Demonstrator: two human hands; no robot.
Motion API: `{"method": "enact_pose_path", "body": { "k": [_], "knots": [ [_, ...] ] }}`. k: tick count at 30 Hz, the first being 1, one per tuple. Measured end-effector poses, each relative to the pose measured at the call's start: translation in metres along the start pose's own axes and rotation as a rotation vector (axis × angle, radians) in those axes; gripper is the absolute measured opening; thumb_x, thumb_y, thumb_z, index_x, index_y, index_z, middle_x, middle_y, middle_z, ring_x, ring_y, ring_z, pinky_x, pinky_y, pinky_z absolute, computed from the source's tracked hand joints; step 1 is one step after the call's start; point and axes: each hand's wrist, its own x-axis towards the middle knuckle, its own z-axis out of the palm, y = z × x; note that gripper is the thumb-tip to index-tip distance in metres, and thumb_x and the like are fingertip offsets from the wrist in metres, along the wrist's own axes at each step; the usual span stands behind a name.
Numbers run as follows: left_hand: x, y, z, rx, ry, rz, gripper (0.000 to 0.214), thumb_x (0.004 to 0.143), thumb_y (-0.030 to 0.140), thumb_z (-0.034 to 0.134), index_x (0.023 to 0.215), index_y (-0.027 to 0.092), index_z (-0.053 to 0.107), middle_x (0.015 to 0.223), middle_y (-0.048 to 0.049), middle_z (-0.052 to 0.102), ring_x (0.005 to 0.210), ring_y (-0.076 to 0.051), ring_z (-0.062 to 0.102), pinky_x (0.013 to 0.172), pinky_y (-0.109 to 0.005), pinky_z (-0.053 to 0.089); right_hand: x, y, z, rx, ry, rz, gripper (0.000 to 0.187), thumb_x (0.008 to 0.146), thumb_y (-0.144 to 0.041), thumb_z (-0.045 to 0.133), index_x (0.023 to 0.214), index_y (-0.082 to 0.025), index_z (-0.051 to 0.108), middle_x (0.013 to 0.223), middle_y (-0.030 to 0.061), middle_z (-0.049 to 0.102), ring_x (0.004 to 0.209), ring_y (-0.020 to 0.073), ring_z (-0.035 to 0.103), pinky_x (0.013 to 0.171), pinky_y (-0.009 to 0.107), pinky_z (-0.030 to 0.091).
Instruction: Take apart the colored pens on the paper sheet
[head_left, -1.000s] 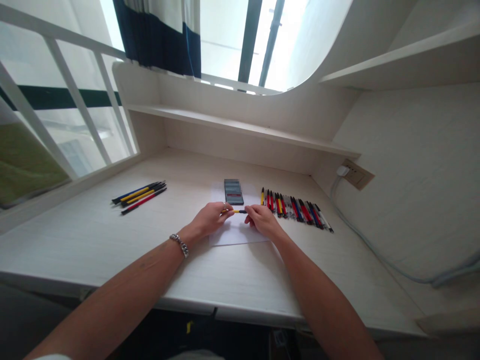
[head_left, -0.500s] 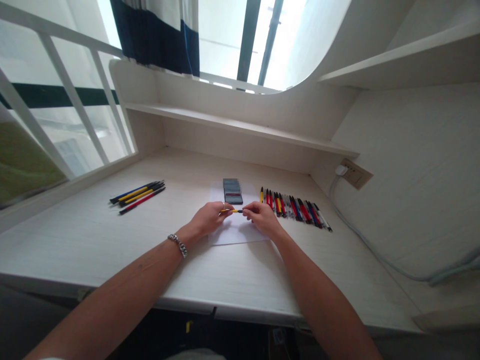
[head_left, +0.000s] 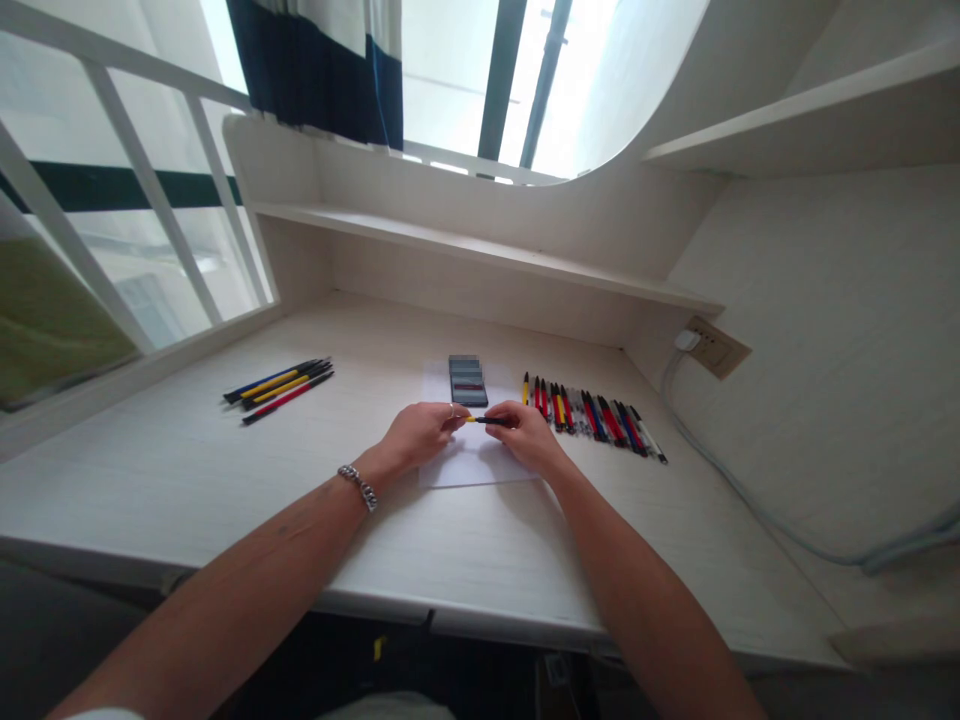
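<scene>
A thin yellow and black pen (head_left: 478, 420) lies level between my two hands above a sheet of white paper (head_left: 480, 470). My left hand (head_left: 426, 432) pinches its yellow part, most of which the fingers cover. At the black end, my right hand (head_left: 526, 436) has its fingers closed. Whether that black end is a separate cap, I cannot tell. Just beyond the hands lies a dark flat phone-like object (head_left: 469, 382), its face blurred.
Right of the paper, a row of several pens (head_left: 592, 415) in red, yellow, blue, black and clear lies side by side. Several more pens (head_left: 281, 385) are grouped at the left. A white plug (head_left: 685, 341) with a cable sits in the wall socket (head_left: 720, 350).
Less yellow and more of the pen's black end now show between my hands. Both hands stay in nearly the same place, and the view has shifted slightly.
</scene>
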Motion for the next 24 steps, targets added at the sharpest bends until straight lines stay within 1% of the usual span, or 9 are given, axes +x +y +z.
{"method": "enact_pose_path", "body": {
  "k": [2, 4, 6, 9, 12, 14, 17, 21, 24],
  "knots": [
    [-0.0001, 0.0013, -0.0010, 0.016, 0.002, -0.015, 0.030, 0.096, 0.035, 0.051, 0.115, 0.029, 0.074, 0.105, -0.0047, 0.078, 0.087, -0.021, 0.069, 0.070, -0.029, 0.046, 0.0001, -0.0007, 0.0002, -0.005, -0.025, 0.040, 0.027, 0.082, -0.038, 0.069, 0.096, -0.016, 0.072, 0.079, 0.0034, 0.072, 0.063, 0.0132, 0.060, 0.059, 0.024, 0.044],
    [-0.0001, 0.0026, -0.0014, 0.027, -0.003, -0.015, 0.031, 0.097, 0.035, 0.051, 0.116, 0.028, 0.074, 0.101, -0.0053, 0.078, 0.083, -0.021, 0.068, 0.069, -0.029, 0.046, 0.0000, -0.0007, 0.0004, -0.030, -0.053, 0.082, 0.034, 0.091, -0.045, 0.057, 0.085, -0.015, 0.072, 0.070, 0.0035, 0.069, 0.056, 0.0120, 0.057, 0.055, 0.024, 0.041],
    [-0.0003, 0.0042, -0.0018, 0.044, -0.013, -0.002, 0.031, 0.097, 0.034, 0.050, 0.115, 0.028, 0.074, 0.098, -0.0062, 0.077, 0.080, -0.021, 0.068, 0.068, -0.030, 0.046, -0.0004, -0.0003, 0.0006, -0.044, -0.060, 0.070, 0.039, 0.093, -0.045, 0.052, 0.075, -0.015, 0.070, 0.066, 0.0032, 0.067, 0.054, 0.0116, 0.055, 0.055, 0.024, 0.041],
    [-0.0008, 0.0073, -0.0032, 0.087, -0.031, 0.014, 0.031, 0.097, 0.033, 0.049, 0.115, 0.027, 0.073, 0.098, -0.0080, 0.077, 0.082, -0.023, 0.068, 0.068, -0.031, 0.046, -0.0013, -0.0002, 0.0009, -0.025, -0.017, -0.010, 0.020, 0.085, -0.035, 0.064, 0.086, -0.017, 0.072, 0.077, 0.0031, 0.071, 0.065, 0.0135, 0.061, 0.063, 0.025, 0.046],
    [-0.0013, 0.0098, -0.0039, 0.116, -0.045, 0.010, 0.032, 0.097, 0.032, 0.047, 0.117, 0.025, 0.070, 0.099, -0.0090, 0.076, 0.084, -0.024, 0.068, 0.069, -0.031, 0.047, -0.0016, -0.0013, 0.0013, -0.021, 0.003, -0.050, 0.023, 0.076, -0.030, 0.074, 0.096, -0.019, 0.073, 0.091, 0.0047, 0.074, 0.076, 0.0157, 0.066, 0.070, 0.026, 0.050],
    [-0.0013, 0.0098, -0.0025, 0.099, -0.050, 0.021, 0.032, 0.098, 0.030, 0.045, 0.117, 0.022, 0.069, 0.099, -0.0098, 0.076, 0.084, -0.024, 0.068, 0.071, -0.032, 0.047, -0.0014, -0.0022, 0.0017, -0.017, -0.018, -0.025, 0.024, 0.081, -0.035, 0.070, 0.097, -0.018, 0.073, 0.090, 0.0053, 0.075, 0.071, 0.0146, 0.064, 0.067, 0.026, 0.049],
    [-0.0007, 0.0068, 0.0016, 0.051, -0.059, 0.054, 0.032, 0.096, 0.025, 0.046, 0.119, 0.020, 0.067, 0.099, -0.0112, 0.076, 0.085, -0.025, 0.068, 0.073, -0.033, 0.048, -0.0011, -0.0032, 0.0024, -0.054, -0.055, 0.012, 0.030, 0.091, -0.040, 0.056, 0.085, -0.016, 0.073, 0.076, 0.0044, 0.072, 0.059, 0.0122, 0.058, 0.060, 0.025, 0.045],
    [-0.0005, 0.0023, 0.0049, 0.010, -0.076, 0.091, 0.044, 0.091, 0.017, 0.051, 0.133, 0.025, 0.062, 0.107, -0.0087, 0.075, 0.092, -0.024, 0.069, 0.078, -0.032, 0.050, -0.0018, -0.0051, 0.0024, -0.110, -0.046, -0.044, 0.019, 0.086, -0.032, 0.062, 0.087, -0.017, 0.075, 0.078, 0.0031, 0.073, 0.067, 0.0141, 0.062, 0.066, 0.025, 0.047],
    [-0.0009, 0.0009, 0.0042, -0.007, -0.088, 0.092, 0.051, 0.086, 0.010, 0.052, 0.131, 0.030, 0.064, 0.105, -0.0046, 0.075, 0.091, -0.021, 0.068, 0.077, -0.028, 0.049, -0.0020, -0.0069, -0.0004, -0.127, -0.015, -0.045, 0.016, 0.082, -0.026, 0.068, 0.092, -0.018, 0.077, 0.088, 0.0050, 0.076, 0.078, 0.0173, 0.067, 0.075, 0.029, 0.049]
  ]
}}
